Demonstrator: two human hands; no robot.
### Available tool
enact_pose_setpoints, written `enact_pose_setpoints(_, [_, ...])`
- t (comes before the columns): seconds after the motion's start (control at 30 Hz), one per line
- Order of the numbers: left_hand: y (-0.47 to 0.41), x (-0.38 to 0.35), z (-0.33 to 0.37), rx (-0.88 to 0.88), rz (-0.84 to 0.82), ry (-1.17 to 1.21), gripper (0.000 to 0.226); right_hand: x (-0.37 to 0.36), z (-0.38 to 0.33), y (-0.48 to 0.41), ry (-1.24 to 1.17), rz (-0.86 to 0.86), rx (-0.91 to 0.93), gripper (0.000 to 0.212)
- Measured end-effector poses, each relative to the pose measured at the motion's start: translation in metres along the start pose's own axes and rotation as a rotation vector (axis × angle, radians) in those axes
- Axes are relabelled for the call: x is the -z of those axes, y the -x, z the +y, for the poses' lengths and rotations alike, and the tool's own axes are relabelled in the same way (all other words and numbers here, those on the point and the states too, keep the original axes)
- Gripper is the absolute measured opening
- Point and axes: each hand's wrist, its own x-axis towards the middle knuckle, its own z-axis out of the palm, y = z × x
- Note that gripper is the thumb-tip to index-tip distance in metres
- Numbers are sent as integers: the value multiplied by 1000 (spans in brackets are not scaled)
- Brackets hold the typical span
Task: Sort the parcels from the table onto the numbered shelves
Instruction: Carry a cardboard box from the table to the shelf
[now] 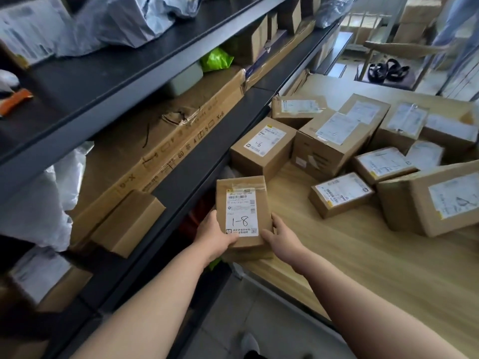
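The small flat parcel (242,211) is sitting up off the bench (350,260), right over its shelf-side edge, label facing up and "1-8" handwritten on it. The left hand (215,235) is gripping its lower corner at 7 o'clock, thumb lying across the label's bottom edge. The right hand (281,235) is clasping the opposite corner at 5 o'clock, fingers curling underneath. So both hands are holding the parcel, and this looks like the reading step: the number is being checked before it goes anywhere.

At 12 o'clock from the parcel, a box marked "1-6" (263,149) is waiting on the bench, with a heap of other boxes (342,193) spreading out towards 2 and 3 o'clock. Off at 9 to 11 o'clock the dark shelves (181,177) are running past, already carrying a long carton (166,149).

Next up, I'd say, is finding the slot that matches 1-8 and swinging the parcel left into it; no shelf number is readable from here.
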Motion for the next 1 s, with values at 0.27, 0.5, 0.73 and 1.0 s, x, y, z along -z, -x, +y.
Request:
enact_pose_setpoints(0.27, [56, -52, 9, -13, -162, -12, 70, 62, 57, 60, -63, -47, -52, 60])
enact_pose_setpoints(0.5, [96, -98, 18, -51, -206, 83, 71, 91, 89, 96, -53, -55, -58, 61])
enact_pose_setpoints(0.73, [118, -115, 16, 10, -159, 370, 66, 91, 88, 108, -142, -72, -1, 73])
enact_pose_setpoints(1.0, [174, -132, -3, 121, -50, 535, 65, 97, 98, 133, -10, -199, 99, 72])
